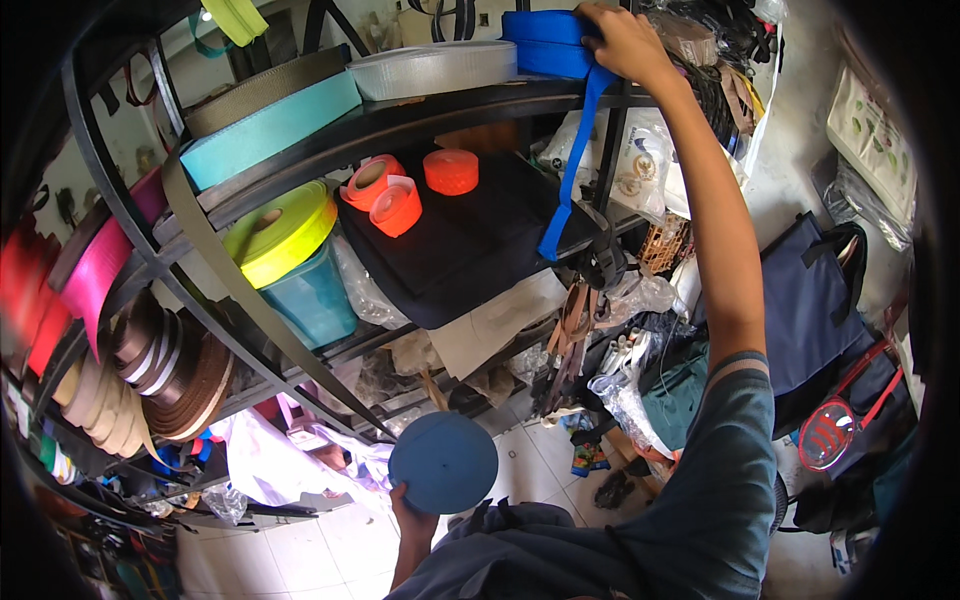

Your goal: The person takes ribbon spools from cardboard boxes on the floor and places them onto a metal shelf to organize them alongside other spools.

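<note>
My left hand (415,518) is closed on the lower edge of a wide, flat, greyish-blue roll of webbing (444,462), held low before my body with its round face up. On the top shelf (450,108), my right hand (622,42) grips the right side of a bright blue webbing roll (545,42). From that roll a loose blue tail (572,175) hangs past the shelf edge. Immediately left of it stand a white-grey roll (432,68), a turquoise roll (270,135) and an olive-brown roll (265,92).
One level down, orange rolls (450,172) rest on black fabric (450,250), beside a neon-yellow roll (282,232) over a teal container (312,300). Brown rolls (185,375) hang at left. Bags (812,300) line the right wall; clutter lies on the tiled floor (310,550).
</note>
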### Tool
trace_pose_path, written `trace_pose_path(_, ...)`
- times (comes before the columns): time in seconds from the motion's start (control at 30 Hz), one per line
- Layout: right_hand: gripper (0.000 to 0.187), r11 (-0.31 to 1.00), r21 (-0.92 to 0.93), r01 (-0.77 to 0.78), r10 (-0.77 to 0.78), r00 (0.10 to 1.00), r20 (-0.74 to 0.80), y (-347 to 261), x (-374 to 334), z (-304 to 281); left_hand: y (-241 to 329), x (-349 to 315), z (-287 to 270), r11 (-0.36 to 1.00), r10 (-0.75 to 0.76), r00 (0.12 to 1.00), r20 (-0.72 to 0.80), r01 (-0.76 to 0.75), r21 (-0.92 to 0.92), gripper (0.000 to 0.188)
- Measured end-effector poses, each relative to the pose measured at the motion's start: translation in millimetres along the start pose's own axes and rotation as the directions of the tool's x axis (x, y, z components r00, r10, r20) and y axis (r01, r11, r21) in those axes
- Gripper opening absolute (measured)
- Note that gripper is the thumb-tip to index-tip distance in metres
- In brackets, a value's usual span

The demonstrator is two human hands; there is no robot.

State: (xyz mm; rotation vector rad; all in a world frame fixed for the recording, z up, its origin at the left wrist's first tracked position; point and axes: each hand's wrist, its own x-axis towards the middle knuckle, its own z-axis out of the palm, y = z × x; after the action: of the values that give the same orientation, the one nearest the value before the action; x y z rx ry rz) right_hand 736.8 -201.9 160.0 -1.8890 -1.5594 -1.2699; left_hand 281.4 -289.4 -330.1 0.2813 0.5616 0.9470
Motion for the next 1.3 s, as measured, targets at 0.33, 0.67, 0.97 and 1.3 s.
trace_pose_path(0.33,0.022,0.768,0.637,0.057,0.177,0.939,-0.296,-58.2,-85.0,-18.8,-5.0,13.8,35.7,0.999,0.045,0.999,0.020,-0.045,0.007,0.069)
trace_pose_path(0.67,0.054,0.118,0.553,-0.825,-0.157,0.534,0.831,-189.3,-353.6,27.0,-19.4,1.9,94.7,0.997,-0.007,0.997,0.078,0.012,-0.070,0.055)
trace_pose_path(0.97,0.064,-0.471,0.365,-0.803,0.017,0.405,0.914,-123.4,-372.5,3.6,-15.9,-12.1,123.2,0.997,0.080,0.993,-0.091,-0.078,0.020,0.050)
trace_pose_path(1.3,0.056,-0.700,0.424,-0.575,0.204,0.408,0.890,-74.2,-404.5,10.6,76.4,-68.7,248.4,0.706,0.627,0.775,0.078,-0.607,0.364,0.050)
